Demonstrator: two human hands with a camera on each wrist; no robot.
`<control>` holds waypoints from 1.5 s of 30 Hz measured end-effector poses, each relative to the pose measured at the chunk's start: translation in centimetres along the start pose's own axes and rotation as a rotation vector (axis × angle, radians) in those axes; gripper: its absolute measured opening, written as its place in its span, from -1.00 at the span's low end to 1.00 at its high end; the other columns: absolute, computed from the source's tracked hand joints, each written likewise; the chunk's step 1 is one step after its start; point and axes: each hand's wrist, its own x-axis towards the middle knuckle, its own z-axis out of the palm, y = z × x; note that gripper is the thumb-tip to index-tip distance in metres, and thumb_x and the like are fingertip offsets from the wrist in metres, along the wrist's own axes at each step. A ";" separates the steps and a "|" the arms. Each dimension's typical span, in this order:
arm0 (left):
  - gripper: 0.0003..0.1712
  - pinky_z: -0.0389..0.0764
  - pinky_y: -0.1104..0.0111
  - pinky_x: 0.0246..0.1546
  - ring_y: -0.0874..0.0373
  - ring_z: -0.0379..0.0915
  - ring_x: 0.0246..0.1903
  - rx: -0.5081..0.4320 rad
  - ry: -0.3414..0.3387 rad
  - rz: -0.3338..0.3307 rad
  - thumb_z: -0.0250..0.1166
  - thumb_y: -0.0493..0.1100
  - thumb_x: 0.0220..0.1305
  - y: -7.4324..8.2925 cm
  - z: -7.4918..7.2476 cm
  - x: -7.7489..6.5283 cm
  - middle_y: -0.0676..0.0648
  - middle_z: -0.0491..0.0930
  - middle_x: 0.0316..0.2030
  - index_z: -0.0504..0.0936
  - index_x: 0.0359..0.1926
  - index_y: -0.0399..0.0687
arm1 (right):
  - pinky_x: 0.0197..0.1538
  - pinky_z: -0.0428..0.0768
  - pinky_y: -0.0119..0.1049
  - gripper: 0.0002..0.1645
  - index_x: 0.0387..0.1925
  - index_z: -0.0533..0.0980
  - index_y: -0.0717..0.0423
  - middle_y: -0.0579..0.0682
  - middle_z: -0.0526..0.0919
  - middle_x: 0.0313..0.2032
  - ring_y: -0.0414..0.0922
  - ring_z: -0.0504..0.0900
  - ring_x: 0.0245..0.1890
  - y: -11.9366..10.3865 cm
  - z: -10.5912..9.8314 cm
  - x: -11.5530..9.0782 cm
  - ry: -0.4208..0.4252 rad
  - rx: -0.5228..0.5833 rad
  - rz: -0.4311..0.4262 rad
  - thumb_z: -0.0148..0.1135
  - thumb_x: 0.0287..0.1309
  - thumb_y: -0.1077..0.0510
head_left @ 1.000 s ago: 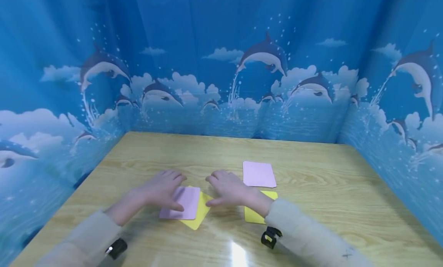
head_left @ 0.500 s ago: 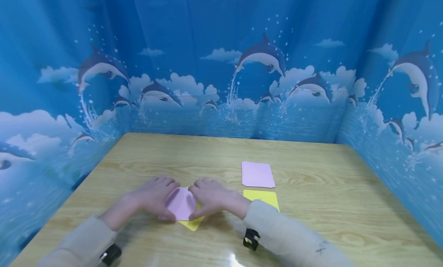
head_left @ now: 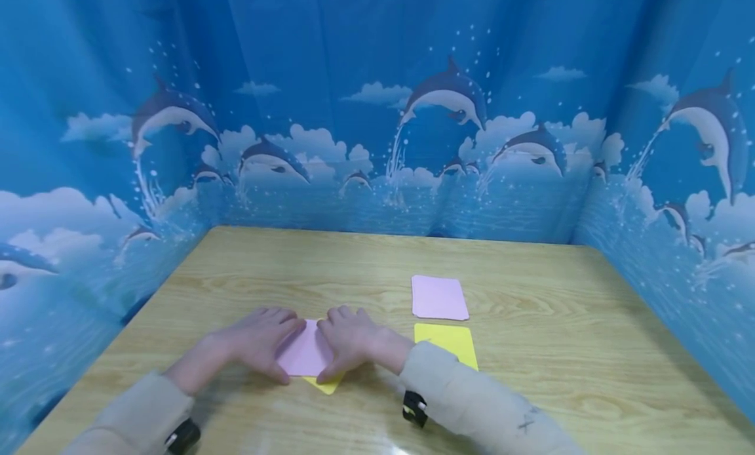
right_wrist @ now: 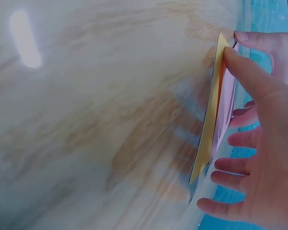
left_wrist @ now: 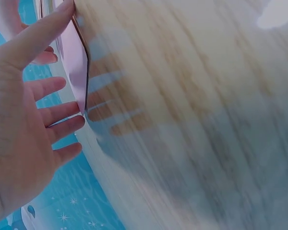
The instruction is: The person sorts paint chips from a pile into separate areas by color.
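A pink square card (head_left: 305,355) lies over a yellow square card (head_left: 326,383), whose near corner pokes out below it. My left hand (head_left: 259,342) holds the pink card's left side, thumb at the near corner and fingertips at the far one. Its right side is held by my right hand (head_left: 352,343) in the same spread grip. In the right wrist view, the thumb touches the pink card (right_wrist: 224,103) where the yellow card (right_wrist: 209,124) emerges beneath. The left wrist view shows a fingertip touching the far corner of the pink card (left_wrist: 78,67).
Farther right on the wooden table (head_left: 531,324) lies another pink square card (head_left: 439,298). Just nearer is another yellow square card (head_left: 451,342), partly covered by the right sleeve (head_left: 466,393). A dolphin-print curtain (head_left: 354,114) surrounds the table's back and sides.
My right hand has moved left, from beside the cards to the pink card's right side. My left hand has shifted slightly left and nearer, to its left edge. The right-hand cards have stayed put.
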 end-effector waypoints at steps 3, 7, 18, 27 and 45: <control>0.03 0.25 -0.12 0.12 -0.19 0.28 0.09 -0.004 0.005 0.003 0.39 0.32 -0.27 0.0 0.0 -0.1 -0.24 0.40 0.08 0.39 0.16 -0.23 | -0.09 0.46 -0.21 0.06 0.20 0.32 -0.02 -0.09 0.42 -0.07 -0.18 0.36 -0.08 -0.2 0.1 0.1 0.003 -0.019 -0.008 0.18 -0.26 -0.57; 0.00 0.25 -0.12 0.11 -0.20 0.31 0.08 0.002 0.030 0.020 0.38 0.33 -0.24 -0.1 0.1 -0.1 -0.24 0.42 0.07 0.42 0.13 -0.25 | -0.15 0.44 -0.26 0.00 0.13 0.36 -0.02 -0.10 0.41 -0.15 -0.20 0.36 -0.17 -0.2 0.3 0.3 0.009 -0.010 -0.015 0.18 -0.25 -0.56; -0.11 0.29 -0.03 0.10 -0.08 0.35 0.01 0.015 0.059 0.028 0.38 0.27 -0.18 -0.1 0.2 0.0 -0.14 0.45 -0.01 0.45 0.12 -0.18 | -0.15 0.46 -0.25 0.02 0.16 0.34 -0.01 -0.08 0.41 -0.14 -0.19 0.36 -0.18 -0.3 0.1 0.8 -0.004 -0.001 -0.013 0.21 -0.26 -0.54; -0.09 0.29 -0.03 0.10 -0.10 0.35 0.01 0.008 0.074 0.035 0.38 0.27 -0.16 0.0 -0.1 -0.2 -0.17 0.43 -0.01 0.43 0.13 -0.21 | -0.21 0.45 -0.30 0.00 0.13 0.35 -0.03 -0.10 0.39 -0.19 -0.21 0.36 -0.22 -0.4 -0.2 1.0 -0.007 0.015 -0.011 0.27 -0.29 -0.51; -0.03 0.27 -0.03 0.14 -0.16 0.29 0.10 -0.035 0.015 -0.025 0.36 0.28 -0.12 -0.2 0.2 0.0 -0.26 0.40 0.09 0.38 0.16 -0.32 | -0.14 0.38 -0.35 -0.05 0.07 0.37 -0.09 -0.14 0.45 -0.16 -0.20 0.36 -0.20 -0.3 -0.5 1.2 0.041 -0.153 -0.117 0.18 -0.28 -0.57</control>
